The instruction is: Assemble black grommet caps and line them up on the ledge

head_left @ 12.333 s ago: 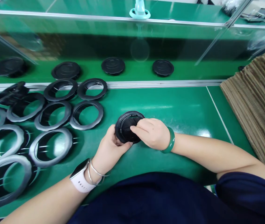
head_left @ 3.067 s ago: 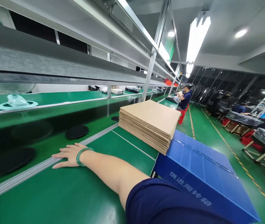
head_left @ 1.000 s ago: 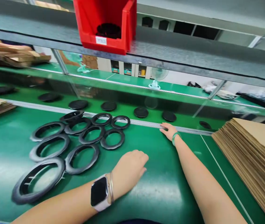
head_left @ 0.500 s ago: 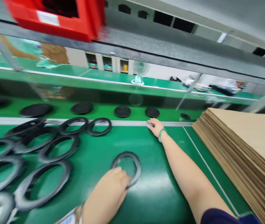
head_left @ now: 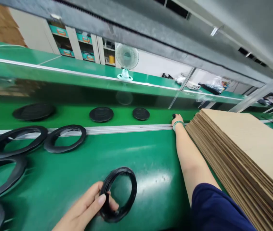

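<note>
Five black rings [head_left: 120, 171] near and left, three black discs [head_left: 101, 114] far, one fan [head_left: 126, 57], one cardboard stack [head_left: 242, 150] right.

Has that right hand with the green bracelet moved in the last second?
Yes. The right hand slid rightward along the metal rail, now close beside the cardboard stack.

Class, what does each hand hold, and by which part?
Left hand pinches a black ring by its near rim. Right hand reaches a small disc; grip unclear.
</note>
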The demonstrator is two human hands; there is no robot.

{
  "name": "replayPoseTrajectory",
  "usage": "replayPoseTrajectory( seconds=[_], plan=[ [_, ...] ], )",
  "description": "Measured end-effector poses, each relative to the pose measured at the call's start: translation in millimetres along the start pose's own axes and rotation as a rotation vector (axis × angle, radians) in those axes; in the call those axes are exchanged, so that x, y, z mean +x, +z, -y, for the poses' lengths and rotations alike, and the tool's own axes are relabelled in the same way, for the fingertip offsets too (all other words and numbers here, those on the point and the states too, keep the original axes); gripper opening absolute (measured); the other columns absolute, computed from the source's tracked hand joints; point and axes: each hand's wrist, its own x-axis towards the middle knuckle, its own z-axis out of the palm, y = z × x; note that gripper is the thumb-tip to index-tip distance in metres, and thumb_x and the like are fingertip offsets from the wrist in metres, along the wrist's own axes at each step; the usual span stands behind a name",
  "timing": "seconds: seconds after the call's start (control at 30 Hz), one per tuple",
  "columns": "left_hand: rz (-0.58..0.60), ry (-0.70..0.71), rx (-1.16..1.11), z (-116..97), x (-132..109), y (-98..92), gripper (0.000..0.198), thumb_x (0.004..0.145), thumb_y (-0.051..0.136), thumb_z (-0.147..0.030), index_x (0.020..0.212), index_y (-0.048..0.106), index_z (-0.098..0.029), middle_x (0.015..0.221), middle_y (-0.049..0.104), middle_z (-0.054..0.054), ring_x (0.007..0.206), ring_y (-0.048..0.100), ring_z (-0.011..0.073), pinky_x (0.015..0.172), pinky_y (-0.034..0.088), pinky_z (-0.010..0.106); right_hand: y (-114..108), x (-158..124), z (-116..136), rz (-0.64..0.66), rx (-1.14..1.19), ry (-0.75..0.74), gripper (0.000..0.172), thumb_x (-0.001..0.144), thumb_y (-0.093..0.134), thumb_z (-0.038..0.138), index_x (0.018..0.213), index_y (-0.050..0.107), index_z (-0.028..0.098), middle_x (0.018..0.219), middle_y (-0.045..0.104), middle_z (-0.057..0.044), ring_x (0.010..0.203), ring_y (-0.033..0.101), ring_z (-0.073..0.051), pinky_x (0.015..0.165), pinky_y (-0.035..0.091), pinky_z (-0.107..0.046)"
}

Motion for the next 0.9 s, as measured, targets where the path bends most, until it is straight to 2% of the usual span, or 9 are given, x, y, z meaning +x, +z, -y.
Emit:
replayPoseTrajectory(
  seconds=[0.13,0.2,0.37,0.5,0.63,0.7,0.77,0.83,0.9],
  plan=[
    [0.008,0.007,-0.062,-1.9,1.9,-3.4,0.039,0.092,0.055,-0.058,0.107,0.057,-0.022,0.107,0.069,0.007,0.102,0.062,0.0233,0.091,0.048,0.031,9.6,9.3,-9.3,0.073,-0.030,0.007,0.023,0.096,0.062,0.024,0.116,0.063,0.012,0.126,0.057,-0.011,0.120,0.052,-0.026,0.105,0.040,-0.047],
    [0.007,-0.021,-0.131,-0.1,1.6,-2.9,0.040,0.087,0.067,-0.048,0.112,0.051,-0.022,0.109,0.069,0.007,0.103,0.063,0.0223,0.092,0.049,0.032,14.6,10.9,-11.9,0.094,-0.009,-0.016,0.022,0.096,0.062,0.023,0.115,0.064,0.013,0.125,0.058,-0.009,0.118,0.053,-0.024,0.106,0.039,-0.045],
    [-0.035,-0.058,-0.181,4.1,-0.3,3.3,0.047,0.080,0.076,-0.032,0.112,0.042,-0.022,0.113,0.068,0.009,0.102,0.066,0.0209,0.091,0.052,0.033,16.3,2.2,-13.3,0.113,0.090,0.012,0.021,0.092,0.069,0.024,0.110,0.069,0.014,0.105,0.068,-0.008,0.092,0.061,-0.017,0.090,0.045,-0.034],
    [-0.116,-0.031,-0.112,6.7,-1.1,5.0,0.046,0.082,0.073,-0.030,0.111,0.039,-0.023,0.116,0.068,0.010,0.103,0.067,0.0224,0.090,0.054,0.036,6.0,-6.3,-6.4,0.055,0.153,0.021,0.016,0.085,0.074,0.020,0.098,0.075,0.011,0.095,0.071,-0.011,0.079,0.058,-0.017,0.080,0.043,-0.031],
    [-0.221,-0.016,-0.025,9.8,-1.4,0.9,0.041,0.081,0.072,-0.031,0.107,0.042,-0.023,0.113,0.070,0.008,0.104,0.068,0.0241,0.090,0.055,0.040,-4.4,-22.8,22.7,-0.091,0.230,-0.071,0.016,0.087,0.068,0.018,0.099,0.075,0.009,0.103,0.068,-0.013,0.092,0.060,-0.019,0.088,0.043,-0.031],
    [-0.245,-0.008,-0.017,10.8,-1.3,-2.6,0.040,0.079,0.074,-0.033,0.105,0.046,-0.023,0.111,0.071,0.007,0.103,0.068,0.0250,0.091,0.056,0.042,-11.0,-48.2,47.9,-0.140,0.306,-0.154,0.016,0.087,0.068,0.018,0.100,0.075,0.009,0.100,0.067,-0.011,0.094,0.061,-0.019,0.089,0.045,-0.030],
    [-0.253,-0.008,-0.010,10.1,-1.4,-6.3,0.038,0.077,0.076,-0.036,0.102,0.052,-0.021,0.111,0.071,0.009,0.101,0.068,0.0261,0.090,0.056,0.042,-21.9,-91.5,76.9,-0.137,0.457,-0.306,0.011,0.082,0.074,0.017,0.092,0.076,0.012,0.086,0.067,-0.007,0.086,0.062,-0.020,0.084,0.048,-0.032],
    [-0.243,-0.021,0.007,7.6,-1.8,-9.0,0.036,0.076,0.077,-0.039,0.099,0.057,-0.019,0.110,0.071,0.010,0.097,0.069,0.0267,0.088,0.056,0.041,-38.0,-148.8,105.3,-0.060,0.651,-0.528,0.004,0.081,0.076,0.021,0.083,0.077,0.018,0.075,0.064,-0.003,0.076,0.061,-0.020,0.075,0.050,-0.034],
    [-0.233,-0.024,0.039,4.3,-2.3,-10.1,0.033,0.076,0.077,-0.040,0.096,0.061,-0.018,0.107,0.071,0.009,0.094,0.069,0.0266,0.085,0.056,0.041,-56.2,-208.8,129.5,0.097,0.786,-0.703,0.004,0.083,0.076,0.025,0.084,0.078,0.022,0.075,0.064,-0.002,0.073,0.060,-0.019,0.070,0.051,-0.033]
  ],
)
